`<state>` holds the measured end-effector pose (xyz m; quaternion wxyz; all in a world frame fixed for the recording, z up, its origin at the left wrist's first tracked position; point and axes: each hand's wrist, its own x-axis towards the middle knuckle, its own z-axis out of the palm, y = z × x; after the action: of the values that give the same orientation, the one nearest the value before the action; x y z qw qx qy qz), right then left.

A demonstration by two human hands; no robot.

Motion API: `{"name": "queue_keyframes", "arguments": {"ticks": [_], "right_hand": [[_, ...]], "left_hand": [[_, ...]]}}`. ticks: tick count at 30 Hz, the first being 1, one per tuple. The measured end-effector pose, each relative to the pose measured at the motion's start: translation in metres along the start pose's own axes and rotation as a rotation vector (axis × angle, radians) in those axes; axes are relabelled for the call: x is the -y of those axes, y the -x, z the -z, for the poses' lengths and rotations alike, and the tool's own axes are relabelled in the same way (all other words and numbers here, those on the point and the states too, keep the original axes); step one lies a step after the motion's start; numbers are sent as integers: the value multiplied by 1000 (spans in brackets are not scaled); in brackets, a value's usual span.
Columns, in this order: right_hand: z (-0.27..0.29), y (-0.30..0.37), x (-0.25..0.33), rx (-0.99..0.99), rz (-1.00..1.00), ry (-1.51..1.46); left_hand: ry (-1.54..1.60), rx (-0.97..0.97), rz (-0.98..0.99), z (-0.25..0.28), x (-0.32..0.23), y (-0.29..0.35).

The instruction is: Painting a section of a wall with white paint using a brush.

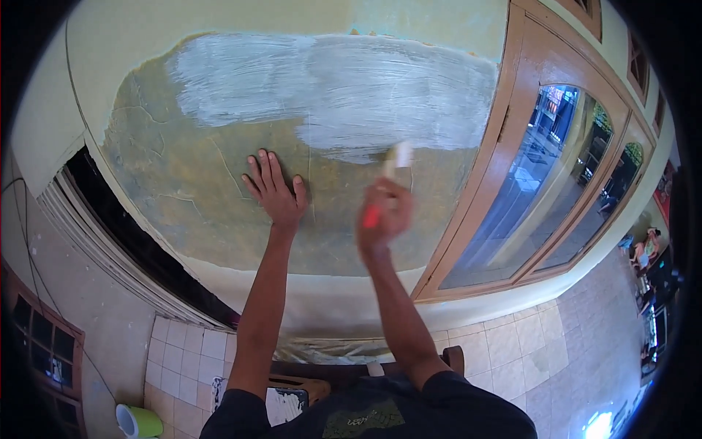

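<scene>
My left hand lies flat on the bare, greyish-brown patch of wall, fingers spread and holding nothing. Slightly smeared by motion, my right hand is closed around the red handle of a paintbrush. The brush points upward, its whitish bristles at or just below the lower edge of the white coat. Whether the bristles touch the wall I cannot tell. Streaky brush marks run across that white coat, which covers the upper part of the patch. Thin cracks show in the uncoated surface.
A wooden-framed glass window borders the patch on the right. At left is a dark opening. Below me stands a white-smeared container beside dark wooden furniture. A green bucket sits lower left, near a hanging cable.
</scene>
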<state>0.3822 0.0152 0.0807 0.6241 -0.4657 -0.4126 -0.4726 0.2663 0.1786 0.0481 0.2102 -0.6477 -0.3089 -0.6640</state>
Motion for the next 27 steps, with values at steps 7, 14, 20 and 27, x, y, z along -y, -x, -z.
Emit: {"name": "queue_keyframes", "arguments": {"ticks": [7,14,20,27], "right_hand": [[-18,15,62,326,-102,-522],[40,-17,-46,92,-322,-463],[109,-58,-98,-5,-442,-121],[92,-43,-83,-6,-181,73]], "left_hand": [[-58,10,-15,-5,5,5],[1,2,-24,2,-9,1],[-14,4,-27,1,-21,6],[-18,21,-17,4,-47,8]]}}
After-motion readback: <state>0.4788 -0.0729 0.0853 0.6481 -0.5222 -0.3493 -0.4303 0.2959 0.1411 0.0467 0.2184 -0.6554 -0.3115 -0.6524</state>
